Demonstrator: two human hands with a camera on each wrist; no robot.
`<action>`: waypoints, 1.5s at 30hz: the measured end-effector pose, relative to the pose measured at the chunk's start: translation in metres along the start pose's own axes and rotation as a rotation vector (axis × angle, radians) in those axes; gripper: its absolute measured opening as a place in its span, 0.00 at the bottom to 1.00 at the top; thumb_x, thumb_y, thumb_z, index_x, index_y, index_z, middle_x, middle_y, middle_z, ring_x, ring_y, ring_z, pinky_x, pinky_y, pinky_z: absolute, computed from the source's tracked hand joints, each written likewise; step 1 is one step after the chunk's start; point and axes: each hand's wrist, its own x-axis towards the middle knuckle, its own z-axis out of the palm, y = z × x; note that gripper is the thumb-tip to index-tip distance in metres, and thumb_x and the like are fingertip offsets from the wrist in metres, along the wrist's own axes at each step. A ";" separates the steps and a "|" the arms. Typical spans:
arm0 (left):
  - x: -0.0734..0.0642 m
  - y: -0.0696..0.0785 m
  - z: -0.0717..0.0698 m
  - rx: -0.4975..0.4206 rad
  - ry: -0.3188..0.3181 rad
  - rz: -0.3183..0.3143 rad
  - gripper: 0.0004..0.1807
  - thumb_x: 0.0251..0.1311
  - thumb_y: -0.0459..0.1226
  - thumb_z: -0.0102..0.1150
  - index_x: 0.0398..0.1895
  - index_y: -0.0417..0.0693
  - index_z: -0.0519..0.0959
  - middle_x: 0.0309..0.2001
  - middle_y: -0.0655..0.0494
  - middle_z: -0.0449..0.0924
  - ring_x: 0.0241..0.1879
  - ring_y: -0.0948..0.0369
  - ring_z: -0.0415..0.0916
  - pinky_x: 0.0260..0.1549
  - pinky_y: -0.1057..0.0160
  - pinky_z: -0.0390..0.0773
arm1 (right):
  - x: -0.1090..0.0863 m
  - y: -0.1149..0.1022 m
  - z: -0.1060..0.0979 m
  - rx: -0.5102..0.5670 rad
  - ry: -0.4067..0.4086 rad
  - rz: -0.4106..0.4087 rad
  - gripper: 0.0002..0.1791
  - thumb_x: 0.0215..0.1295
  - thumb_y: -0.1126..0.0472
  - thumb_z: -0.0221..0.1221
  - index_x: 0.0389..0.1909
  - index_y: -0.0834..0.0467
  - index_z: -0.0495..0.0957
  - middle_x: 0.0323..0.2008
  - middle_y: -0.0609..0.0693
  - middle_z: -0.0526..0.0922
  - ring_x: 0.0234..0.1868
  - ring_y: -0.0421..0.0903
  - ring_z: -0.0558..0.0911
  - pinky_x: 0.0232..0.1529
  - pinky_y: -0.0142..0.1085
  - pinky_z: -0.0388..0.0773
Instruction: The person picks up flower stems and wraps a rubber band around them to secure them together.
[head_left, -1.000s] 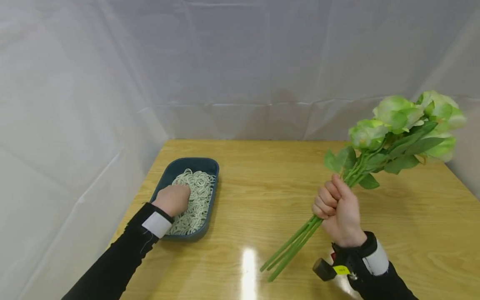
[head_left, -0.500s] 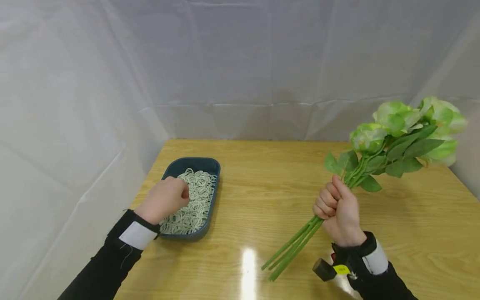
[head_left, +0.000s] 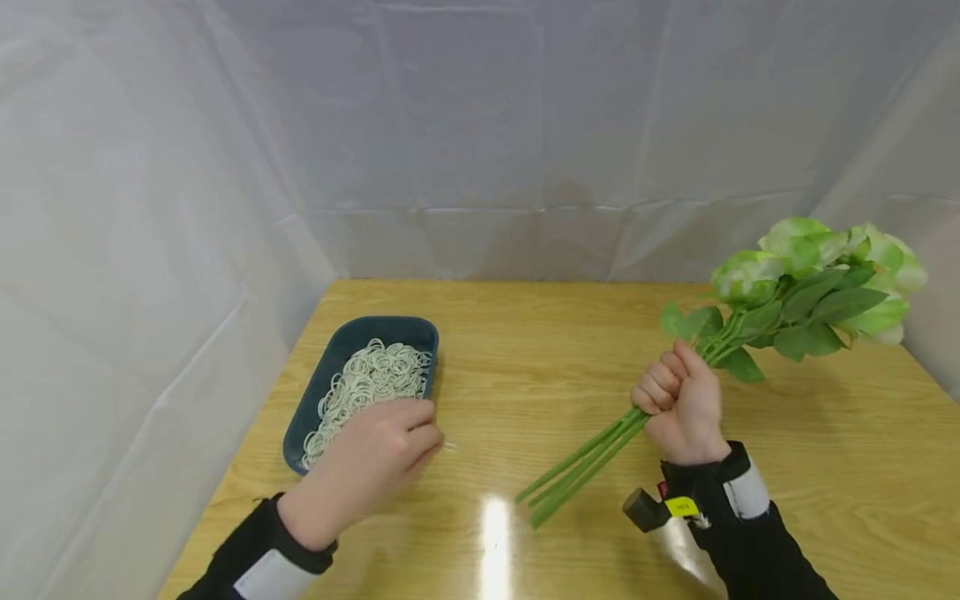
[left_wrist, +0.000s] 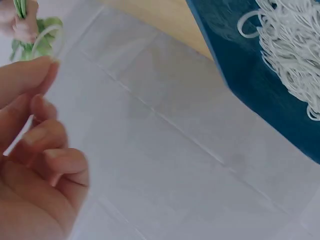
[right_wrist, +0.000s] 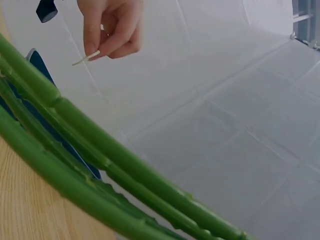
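Between thumb and forefinger, my left hand (head_left: 375, 458) pinches one small whitish rubber band (left_wrist: 49, 37), seen as a thin loop in the left wrist view. The hand hovers over the near right side of a dark blue tray (head_left: 300, 425). A heap of whitish rubber bands (head_left: 386, 371) fills much of that tray. My right hand (head_left: 682, 408) grips a bunch of artificial flowers (head_left: 810, 292) by the green stems (head_left: 588, 462). Pale green blooms and leaves point to the upper right, bare stem ends to the lower left. The stems cross close in the right wrist view.
Everything is over a wooden table (head_left: 540, 358), its far edge meeting a pale sheet (head_left: 480, 150) that hangs behind and at the left. A wrist camera (head_left: 645, 510) sticks out from the right cuff, near the stem ends.
My left hand came up out of the rubber bands and moved right and nearer, now with a rubber band in its fingertips. The flower heads dipped lower, and the right hand rose slightly.
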 end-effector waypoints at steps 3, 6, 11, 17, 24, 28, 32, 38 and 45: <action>0.000 0.013 0.006 0.025 0.077 0.148 0.07 0.50 0.28 0.66 0.21 0.48 0.81 0.25 0.62 0.72 0.24 0.67 0.66 0.25 0.73 0.70 | 0.004 -0.005 0.000 0.058 0.039 0.014 0.28 0.83 0.47 0.29 0.17 0.50 0.40 0.16 0.43 0.40 0.17 0.39 0.38 0.26 0.31 0.33; -0.001 0.024 0.010 0.049 0.125 0.254 0.07 0.53 0.30 0.60 0.23 0.49 0.83 0.26 0.63 0.74 0.26 0.67 0.69 0.26 0.74 0.70 | 0.008 -0.011 -0.002 0.143 0.095 0.029 0.29 0.82 0.46 0.30 0.16 0.50 0.42 0.16 0.43 0.40 0.18 0.39 0.38 0.27 0.31 0.33; 0.000 0.035 0.018 0.068 0.158 0.331 0.10 0.58 0.31 0.55 0.27 0.51 0.85 0.28 0.65 0.78 0.29 0.68 0.73 0.30 0.73 0.74 | 0.015 -0.022 -0.006 0.303 0.183 0.060 0.32 0.82 0.44 0.31 0.13 0.52 0.47 0.16 0.42 0.41 0.18 0.38 0.38 0.28 0.29 0.34; 0.007 0.036 0.030 0.039 0.148 0.315 0.10 0.57 0.30 0.56 0.28 0.52 0.85 0.26 0.65 0.74 0.26 0.69 0.67 0.26 0.75 0.68 | 0.017 -0.025 -0.009 0.354 0.195 0.096 0.33 0.82 0.42 0.31 0.13 0.53 0.47 0.16 0.42 0.40 0.18 0.38 0.38 0.27 0.29 0.34; 0.015 0.030 0.046 -0.021 0.139 0.260 0.06 0.53 0.30 0.64 0.25 0.51 0.84 0.24 0.65 0.71 0.23 0.69 0.62 0.23 0.77 0.60 | 0.017 -0.024 -0.010 0.346 0.192 0.120 0.31 0.82 0.43 0.32 0.15 0.50 0.44 0.16 0.42 0.40 0.19 0.38 0.37 0.27 0.29 0.34; 0.018 0.028 0.052 -0.019 0.158 0.259 0.05 0.52 0.31 0.65 0.24 0.51 0.85 0.23 0.65 0.73 0.23 0.69 0.64 0.22 0.78 0.61 | 0.017 -0.023 -0.009 0.338 0.205 0.122 0.32 0.82 0.42 0.32 0.14 0.51 0.45 0.16 0.42 0.40 0.19 0.37 0.36 0.27 0.28 0.34; 0.018 0.029 0.055 -0.032 0.149 0.236 0.04 0.52 0.31 0.67 0.26 0.50 0.86 0.24 0.65 0.74 0.23 0.69 0.65 0.23 0.78 0.63 | 0.017 -0.023 -0.009 0.337 0.207 0.120 0.33 0.82 0.42 0.31 0.13 0.52 0.46 0.16 0.42 0.40 0.19 0.37 0.36 0.27 0.28 0.34; 0.022 0.029 0.057 -0.059 0.169 0.221 0.04 0.51 0.31 0.67 0.27 0.49 0.87 0.24 0.64 0.74 0.23 0.69 0.66 0.23 0.77 0.64 | 0.016 -0.021 -0.009 0.334 0.194 0.122 0.31 0.82 0.43 0.32 0.15 0.50 0.45 0.17 0.42 0.40 0.19 0.38 0.37 0.28 0.30 0.33; 0.028 0.031 0.057 -0.096 0.180 0.218 0.04 0.49 0.31 0.70 0.28 0.49 0.87 0.24 0.64 0.75 0.24 0.69 0.68 0.25 0.78 0.67 | 0.013 -0.018 -0.005 0.309 0.158 0.118 0.30 0.82 0.44 0.30 0.16 0.50 0.43 0.17 0.42 0.39 0.19 0.38 0.36 0.27 0.30 0.33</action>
